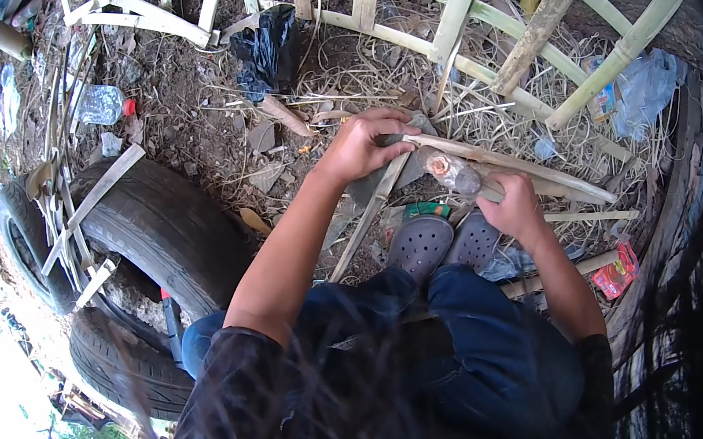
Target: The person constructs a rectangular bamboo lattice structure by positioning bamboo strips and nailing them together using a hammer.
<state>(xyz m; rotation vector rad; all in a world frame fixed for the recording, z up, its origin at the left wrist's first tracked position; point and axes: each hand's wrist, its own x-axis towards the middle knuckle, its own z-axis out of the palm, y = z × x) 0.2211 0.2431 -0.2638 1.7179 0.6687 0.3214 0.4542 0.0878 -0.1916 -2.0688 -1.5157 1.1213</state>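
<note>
1. The left hand pinches, thumb against fingers, the near-left end of a long, pale, split-bamboo strip.
2. From those fingertips the strip's long axis slants rightward and back toward the body, passing just beyond the right hand.
3. The right hand is clenched around the handle of a thick, rounded, brown-and-grey striking tool; whether its head is wood or metal is hard to tell at this blur.
4. That head lies between the two hands, just beside the pinched end; the left fingers are the nearer to that end, with the right hand farther along the strip.
5. A second, narrow, pale bamboo strip runs from beneath the left thumb down-left, beside the grey, perforated clogs.
</note>
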